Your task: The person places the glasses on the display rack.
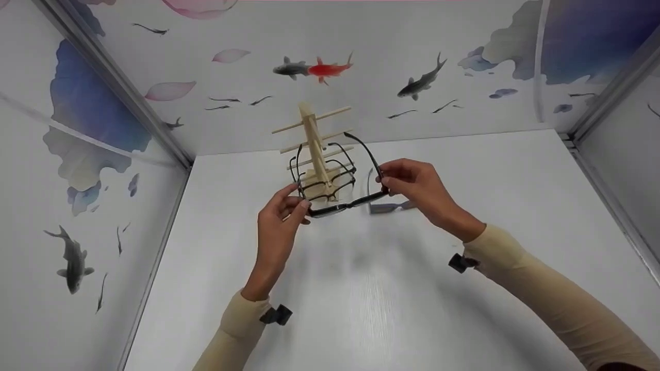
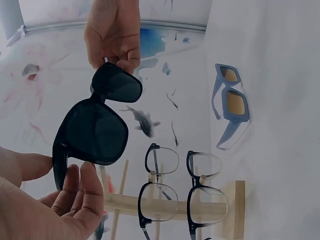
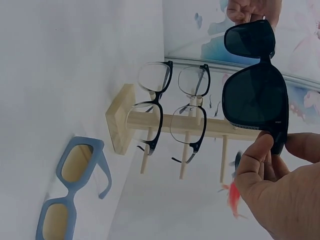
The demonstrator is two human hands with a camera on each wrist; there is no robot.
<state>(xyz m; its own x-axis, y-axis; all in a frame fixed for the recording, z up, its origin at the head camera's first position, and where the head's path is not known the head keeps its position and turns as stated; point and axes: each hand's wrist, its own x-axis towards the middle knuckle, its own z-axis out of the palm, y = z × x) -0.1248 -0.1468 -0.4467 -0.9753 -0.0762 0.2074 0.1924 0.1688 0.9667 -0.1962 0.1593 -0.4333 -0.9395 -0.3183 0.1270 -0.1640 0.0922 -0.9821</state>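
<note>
A pair of black sunglasses (image 1: 348, 205) with dark lenses is held up between my two hands, temples unfolded toward the stand. My left hand (image 1: 281, 219) pinches one temple near its hinge. The other temple is pinched by my right hand (image 1: 420, 190), also close to the frame front. Just behind stands a wooden glasses stand (image 1: 313, 139) with several crossbars. On its lower bars hang two pairs of clear-lens glasses, an upper pair (image 2: 158, 201) and a lower pair (image 2: 208, 204). The upper bars show no glasses on them.
Blue-framed sunglasses (image 3: 70, 192) with yellowish lenses lie on the white table (image 1: 361, 309), right of the stand and partly behind my right hand in the head view. Painted walls (image 1: 361, 31) with fish enclose the table at the back and sides.
</note>
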